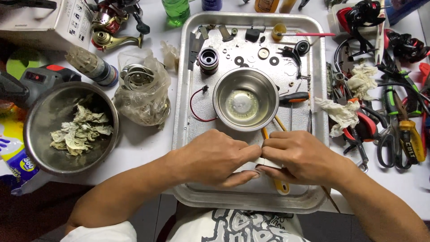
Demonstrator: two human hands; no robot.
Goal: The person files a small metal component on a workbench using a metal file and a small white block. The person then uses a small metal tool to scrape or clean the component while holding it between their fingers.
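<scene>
**Both hands pinch a small pale piece over the tray**

While the hands meet above the metal tray's (188, 134) near end, the left hand (212, 157) and right hand (300, 157) each keep a closed grip on a small pale piece (260, 160) between their fingertips. A steel bowl (245, 99) stands just beyond them on the tray.

Silver tray (188, 134), red wire (193, 107), green bottle (176, 11), orange-handled screwdriver (293, 97).
</scene>
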